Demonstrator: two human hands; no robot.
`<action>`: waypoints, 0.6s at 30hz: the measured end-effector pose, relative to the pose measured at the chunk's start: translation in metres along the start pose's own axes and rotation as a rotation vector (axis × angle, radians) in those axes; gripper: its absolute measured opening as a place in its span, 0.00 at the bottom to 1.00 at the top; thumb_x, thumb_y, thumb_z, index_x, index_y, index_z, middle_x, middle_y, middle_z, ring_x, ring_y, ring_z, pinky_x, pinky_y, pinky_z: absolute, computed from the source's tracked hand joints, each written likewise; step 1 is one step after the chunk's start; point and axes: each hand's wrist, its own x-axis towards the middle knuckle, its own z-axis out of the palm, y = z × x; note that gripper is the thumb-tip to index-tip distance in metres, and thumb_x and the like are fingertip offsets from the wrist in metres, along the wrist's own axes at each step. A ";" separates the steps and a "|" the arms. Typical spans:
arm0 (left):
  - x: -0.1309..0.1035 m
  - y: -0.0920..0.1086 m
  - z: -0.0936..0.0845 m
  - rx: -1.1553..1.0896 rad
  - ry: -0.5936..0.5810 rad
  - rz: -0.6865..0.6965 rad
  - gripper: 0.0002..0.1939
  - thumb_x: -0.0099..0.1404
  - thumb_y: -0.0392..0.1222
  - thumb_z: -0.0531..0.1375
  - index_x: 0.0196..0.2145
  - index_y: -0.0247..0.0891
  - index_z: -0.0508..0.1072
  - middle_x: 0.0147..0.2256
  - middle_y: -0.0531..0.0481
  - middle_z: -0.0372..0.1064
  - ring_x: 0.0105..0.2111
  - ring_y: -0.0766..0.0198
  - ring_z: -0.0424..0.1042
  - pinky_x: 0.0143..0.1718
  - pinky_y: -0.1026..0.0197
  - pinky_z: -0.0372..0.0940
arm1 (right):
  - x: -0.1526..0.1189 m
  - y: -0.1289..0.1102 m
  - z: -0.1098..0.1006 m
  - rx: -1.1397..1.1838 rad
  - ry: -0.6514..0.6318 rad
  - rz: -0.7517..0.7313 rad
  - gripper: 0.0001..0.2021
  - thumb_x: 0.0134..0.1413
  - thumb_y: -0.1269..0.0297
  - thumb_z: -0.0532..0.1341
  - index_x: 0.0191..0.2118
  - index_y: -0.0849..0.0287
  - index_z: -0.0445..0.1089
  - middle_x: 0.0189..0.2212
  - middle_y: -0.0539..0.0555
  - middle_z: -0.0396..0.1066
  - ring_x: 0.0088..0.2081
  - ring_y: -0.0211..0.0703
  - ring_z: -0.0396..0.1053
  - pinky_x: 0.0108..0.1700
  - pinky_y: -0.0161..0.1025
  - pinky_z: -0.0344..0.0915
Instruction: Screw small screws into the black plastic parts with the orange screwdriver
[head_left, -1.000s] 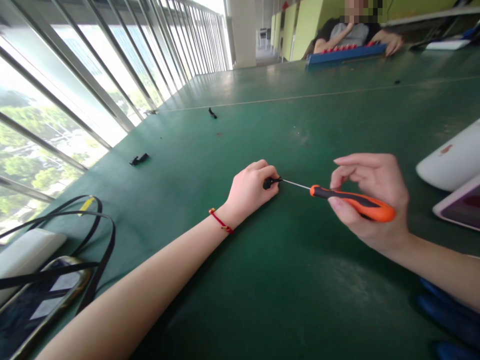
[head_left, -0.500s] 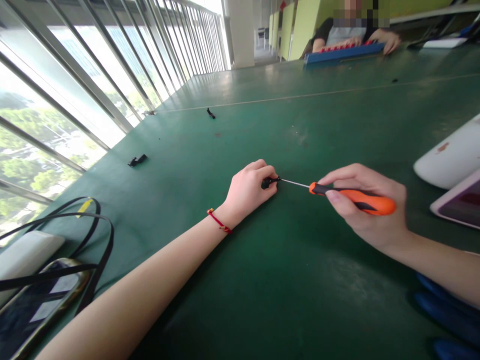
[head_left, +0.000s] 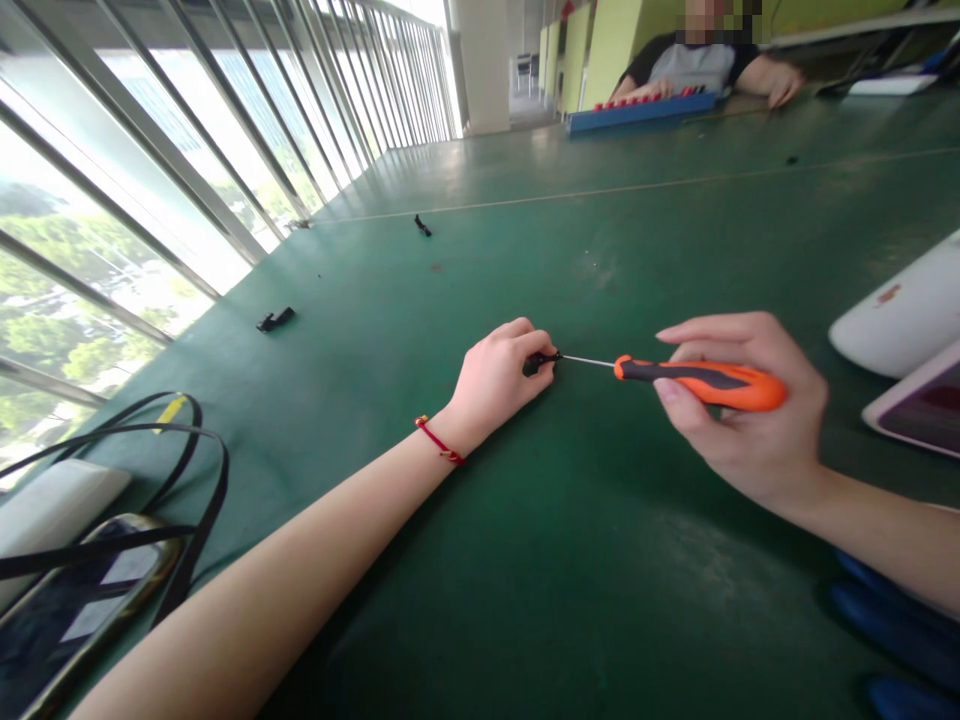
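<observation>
Two bare hands work above the green-topped table (head_left: 480, 600), sharing a screwdriver with a rounded orange-and-black handle (head_left: 720, 385) and a thin silvery metal shaft (head_left: 589, 361). On the right, the right hand (head_left: 750, 400) has a loose grip: the thumb lies along the near side of the handle, bent fingers sit behind it, and the index finger is lifted clear. The screwdriver lies nearly level, its butt pointing right and its shaft reaching left to the end of a small black hard-looking part (head_left: 534, 366). That part is in the middle of the scene, pinched in the closed grip of the left hand (head_left: 499, 375), which rests low at the table; its fingers hide much of the part, and whether the tip sits in a screw is too small to tell. The screwdriver looks light and stiff, and its thick handle probably offers good purchase; the front half near the orange collar seems the best place for thumb and fingertips, with the butt free to roll. The black part is likely very light, rigid and perhaps brittle at its thin places, and its smooth faces could slip under twisting, so a firm pinch on the broader body, away from the tip, suits it.
</observation>
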 end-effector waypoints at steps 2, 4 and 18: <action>0.000 0.000 0.000 0.001 -0.001 -0.002 0.05 0.59 0.35 0.59 0.32 0.37 0.76 0.35 0.50 0.72 0.33 0.66 0.71 0.34 0.65 0.66 | 0.000 0.002 0.001 0.094 0.047 -0.004 0.20 0.43 0.70 0.67 0.45 0.54 0.68 0.37 0.52 0.67 0.34 0.40 0.69 0.35 0.40 0.67; 0.000 0.000 0.000 -0.003 -0.002 0.000 0.05 0.60 0.35 0.59 0.32 0.37 0.76 0.35 0.50 0.72 0.33 0.66 0.71 0.34 0.65 0.66 | 0.000 0.002 0.001 0.121 0.008 0.023 0.21 0.44 0.69 0.66 0.47 0.54 0.67 0.33 0.50 0.66 0.30 0.38 0.67 0.32 0.39 0.65; 0.000 0.001 -0.001 0.003 -0.011 0.005 0.05 0.59 0.34 0.58 0.32 0.38 0.76 0.35 0.50 0.72 0.33 0.66 0.71 0.35 0.65 0.66 | 0.002 0.000 -0.001 0.009 -0.076 0.005 0.11 0.48 0.67 0.64 0.39 0.51 0.68 0.25 0.47 0.66 0.25 0.37 0.65 0.29 0.41 0.63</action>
